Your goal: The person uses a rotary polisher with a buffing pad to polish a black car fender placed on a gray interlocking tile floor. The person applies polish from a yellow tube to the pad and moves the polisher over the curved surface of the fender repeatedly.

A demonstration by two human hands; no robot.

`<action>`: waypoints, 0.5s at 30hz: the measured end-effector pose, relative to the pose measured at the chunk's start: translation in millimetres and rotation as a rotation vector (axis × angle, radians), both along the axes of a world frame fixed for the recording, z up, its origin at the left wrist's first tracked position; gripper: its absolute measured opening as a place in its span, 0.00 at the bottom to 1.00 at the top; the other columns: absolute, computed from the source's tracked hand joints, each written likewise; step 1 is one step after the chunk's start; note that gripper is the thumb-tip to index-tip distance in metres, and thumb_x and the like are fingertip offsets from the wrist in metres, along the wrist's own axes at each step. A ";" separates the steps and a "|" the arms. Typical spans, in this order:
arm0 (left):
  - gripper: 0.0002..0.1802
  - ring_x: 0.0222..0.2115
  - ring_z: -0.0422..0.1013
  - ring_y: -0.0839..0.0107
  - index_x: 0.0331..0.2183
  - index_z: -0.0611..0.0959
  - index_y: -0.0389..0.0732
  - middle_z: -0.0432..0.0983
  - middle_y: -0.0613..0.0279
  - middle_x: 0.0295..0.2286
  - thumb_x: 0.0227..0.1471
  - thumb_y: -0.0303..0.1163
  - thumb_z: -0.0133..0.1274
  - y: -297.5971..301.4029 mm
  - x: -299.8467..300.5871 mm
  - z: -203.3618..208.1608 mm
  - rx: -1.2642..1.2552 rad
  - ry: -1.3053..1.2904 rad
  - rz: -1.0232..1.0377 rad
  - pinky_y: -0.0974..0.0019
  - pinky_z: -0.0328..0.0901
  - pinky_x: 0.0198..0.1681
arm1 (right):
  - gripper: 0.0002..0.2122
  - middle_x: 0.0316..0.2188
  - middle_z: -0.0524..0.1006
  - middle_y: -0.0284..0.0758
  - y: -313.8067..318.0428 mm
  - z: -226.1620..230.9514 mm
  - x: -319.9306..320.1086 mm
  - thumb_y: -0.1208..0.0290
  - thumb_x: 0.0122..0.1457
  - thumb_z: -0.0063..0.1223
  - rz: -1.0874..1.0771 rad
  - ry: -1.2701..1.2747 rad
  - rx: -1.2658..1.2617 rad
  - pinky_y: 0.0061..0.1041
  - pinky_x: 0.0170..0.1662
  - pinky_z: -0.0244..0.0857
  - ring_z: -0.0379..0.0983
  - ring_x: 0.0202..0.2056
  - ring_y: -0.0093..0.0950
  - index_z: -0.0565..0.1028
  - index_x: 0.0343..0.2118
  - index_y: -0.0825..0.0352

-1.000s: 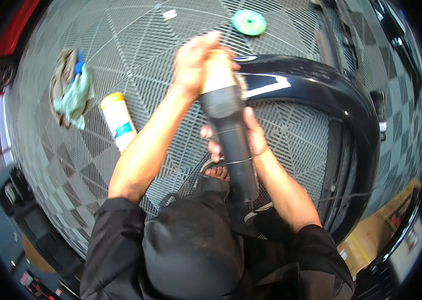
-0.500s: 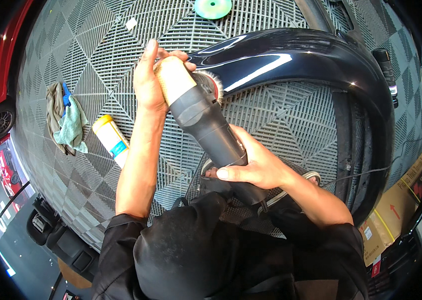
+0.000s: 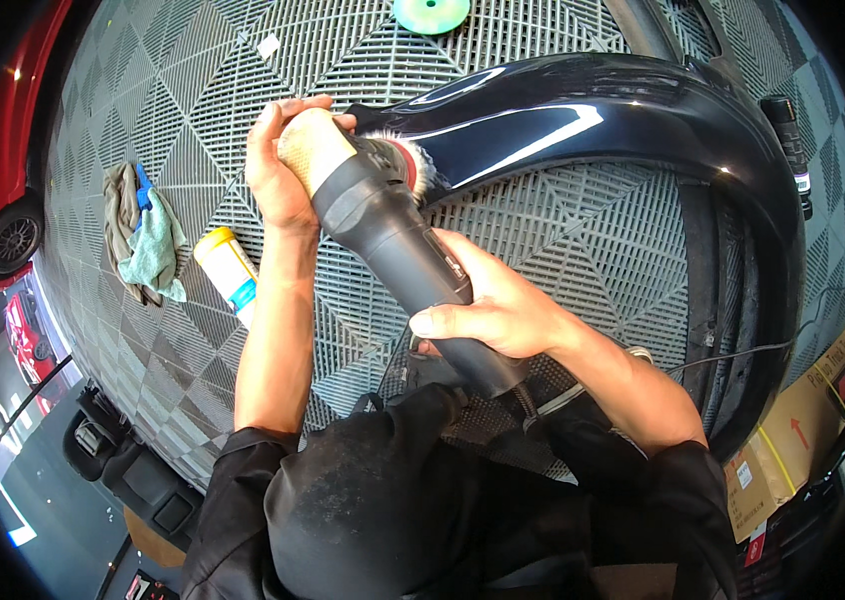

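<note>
A black corded polisher (image 3: 388, 235) with a tan head cover lies slantwise between my two hands. My left hand (image 3: 281, 180) is wrapped round its head, with the fingers reaching over the far side. Farther down, my right hand (image 3: 503, 310) grips the body, thumb on the near side. The fluffy pale polishing pad (image 3: 409, 165) with a red layer is against or close beside the narrow left end of a glossy dark car fender (image 3: 563, 115). Whether pad and panel touch is hard to see. The fender curves away to the right and down.
Left of my arm lie crumpled cloths (image 3: 148, 240) and a white bottle with a yellow end (image 3: 226, 265). A green disc (image 3: 432, 12) sits far ahead on the grey grid floor (image 3: 213, 130). Beyond the fender is a black bottle (image 3: 788, 145); a cardboard box (image 3: 793, 440) stands right.
The polisher and both hands have shifted left, with the pad moving toward the fender's narrow end. My grip on the polisher stays the same.
</note>
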State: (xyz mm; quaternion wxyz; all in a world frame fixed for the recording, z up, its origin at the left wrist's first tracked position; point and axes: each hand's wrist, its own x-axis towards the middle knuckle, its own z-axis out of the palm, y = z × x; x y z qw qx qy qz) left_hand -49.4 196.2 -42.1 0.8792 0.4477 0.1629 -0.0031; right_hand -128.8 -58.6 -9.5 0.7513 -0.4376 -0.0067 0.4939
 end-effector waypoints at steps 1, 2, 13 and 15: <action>0.18 0.34 0.81 0.53 0.39 0.78 0.39 0.80 0.47 0.39 0.65 0.46 0.49 1.4 1.4 -1.5 0.026 0.008 0.013 0.56 0.79 0.30 | 0.41 0.49 0.73 0.41 0.8 0.9 2.6 0.59 0.54 0.69 0.014 0.006 -0.004 0.29 0.52 0.70 0.74 0.49 0.27 0.59 0.65 0.76; 0.17 0.34 0.81 0.53 0.38 0.78 0.39 0.80 0.47 0.39 0.64 0.45 0.50 3.4 2.2 -2.4 0.029 0.036 0.046 0.55 0.79 0.30 | 0.41 0.49 0.73 0.41 1.5 1.5 5.0 0.59 0.54 0.69 0.027 0.012 -0.008 0.29 0.52 0.70 0.74 0.48 0.27 0.59 0.65 0.76; 0.15 0.32 0.81 0.50 0.36 0.76 0.41 0.78 0.48 0.39 0.63 0.44 0.52 25.9 15.1 -11.2 0.075 0.114 0.119 0.53 0.79 0.30 | 0.39 0.46 0.75 0.40 13.5 -2.8 30.7 0.57 0.54 0.68 0.082 0.016 0.032 0.27 0.48 0.71 0.75 0.45 0.26 0.62 0.62 0.76; 0.15 0.32 0.81 0.50 0.36 0.76 0.41 0.78 0.48 0.39 0.62 0.44 0.53 30.1 19.2 -12.5 0.031 0.115 0.106 0.52 0.79 0.30 | 0.37 0.45 0.75 0.39 13.6 -1.9 36.6 0.58 0.55 0.67 0.095 0.067 0.065 0.26 0.46 0.71 0.75 0.44 0.25 0.63 0.62 0.76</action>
